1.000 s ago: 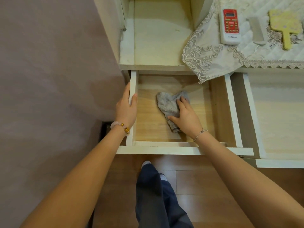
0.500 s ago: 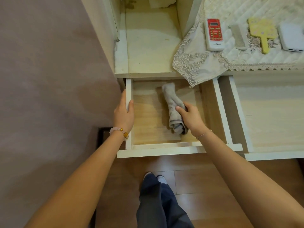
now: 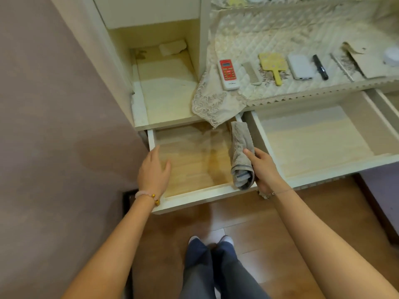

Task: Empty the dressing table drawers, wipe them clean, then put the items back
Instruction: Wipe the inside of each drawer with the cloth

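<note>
The left drawer [image 3: 194, 196] is pulled out and holds nothing but bare wood. My right hand [image 3: 264, 169] grips a grey cloth [image 3: 240, 152] against the drawer's right wall, the cloth hanging long and folded. My left hand [image 3: 153, 171] sits over the drawer's left wall with its fingers loose, and whether it touches the wall I cannot tell. A second drawer [image 3: 336, 169] stands open to the right, also bare inside. On the lace-edged table cover [image 3: 269, 37] lie a red remote [image 3: 228, 74], a comb [image 3: 252, 73], a yellow hand mirror [image 3: 273, 66], a white power bank [image 3: 300, 66] and a black pen [image 3: 320, 66].
An open shelf compartment [image 3: 166, 91] above the left drawer holds a pale sponge-like piece [image 3: 172, 47] at the back. A mauve wall [image 3: 54, 126] closes off the left. Wooden floor [image 3: 248, 214] and my legs [image 3: 207, 268] are below the drawers.
My right hand has carried the cloth from the drawer's middle to its right wall. My left hand has loosened its hold on the left wall. The view has tilted up, showing more tabletop.
</note>
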`<act>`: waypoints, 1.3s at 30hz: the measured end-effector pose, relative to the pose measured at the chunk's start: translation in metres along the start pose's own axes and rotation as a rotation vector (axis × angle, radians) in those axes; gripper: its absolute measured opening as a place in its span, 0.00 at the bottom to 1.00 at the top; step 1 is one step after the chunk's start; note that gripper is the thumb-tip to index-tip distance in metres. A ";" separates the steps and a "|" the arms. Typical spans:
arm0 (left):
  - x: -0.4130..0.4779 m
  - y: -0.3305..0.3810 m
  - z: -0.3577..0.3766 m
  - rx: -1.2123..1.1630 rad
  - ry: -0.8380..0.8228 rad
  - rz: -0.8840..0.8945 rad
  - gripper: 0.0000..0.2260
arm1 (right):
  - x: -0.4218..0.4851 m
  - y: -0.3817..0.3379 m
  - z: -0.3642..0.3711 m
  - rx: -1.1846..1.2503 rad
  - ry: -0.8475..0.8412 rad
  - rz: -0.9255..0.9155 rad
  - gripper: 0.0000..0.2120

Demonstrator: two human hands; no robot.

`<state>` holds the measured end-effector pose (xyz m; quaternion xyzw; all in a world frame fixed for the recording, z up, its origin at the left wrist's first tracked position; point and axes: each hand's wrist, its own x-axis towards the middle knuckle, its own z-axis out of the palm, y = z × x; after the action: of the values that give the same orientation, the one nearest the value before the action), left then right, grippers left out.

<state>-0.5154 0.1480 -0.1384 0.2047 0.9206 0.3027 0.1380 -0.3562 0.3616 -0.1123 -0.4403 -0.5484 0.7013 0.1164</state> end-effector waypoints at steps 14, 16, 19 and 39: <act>-0.039 0.133 0.073 0.177 -0.131 0.362 0.23 | 0.006 -0.031 -0.128 0.053 0.136 -0.110 0.09; -0.038 0.157 0.094 0.162 -0.132 0.342 0.24 | 0.019 -0.036 -0.155 0.023 0.121 -0.119 0.08; -0.037 0.193 0.130 0.108 -0.127 0.279 0.25 | 0.044 -0.041 -0.196 -0.033 0.087 -0.125 0.08; 0.039 0.248 0.260 -0.418 -0.013 -0.318 0.22 | 0.188 -0.021 -0.276 -0.639 -0.069 -0.286 0.06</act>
<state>-0.3783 0.4775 -0.1939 0.0266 0.8578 0.4595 0.2288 -0.2672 0.6745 -0.1886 -0.3493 -0.7999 0.4853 0.0513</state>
